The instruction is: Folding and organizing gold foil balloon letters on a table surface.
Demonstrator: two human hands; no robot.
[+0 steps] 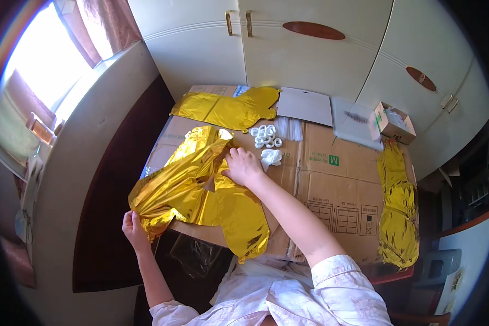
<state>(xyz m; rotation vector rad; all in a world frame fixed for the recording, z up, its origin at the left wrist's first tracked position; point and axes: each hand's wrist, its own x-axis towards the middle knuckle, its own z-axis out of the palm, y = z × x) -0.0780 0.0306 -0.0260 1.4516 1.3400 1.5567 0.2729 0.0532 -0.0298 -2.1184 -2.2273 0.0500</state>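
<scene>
Gold foil (182,189) in left grip (135,229)

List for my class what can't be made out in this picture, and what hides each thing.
All in the head view:
- How the right hand grips: the hand itself and folds of the gold foil balloon hide its fingertips.
- The cardboard beneath that balloon: covered by the foil.
- Contents of the small open box: too small to identify.
- Anything outside the window: washed out by glare.

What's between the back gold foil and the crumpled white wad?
A cluster of small white rings on the cardboard; the head view shows it.
</scene>
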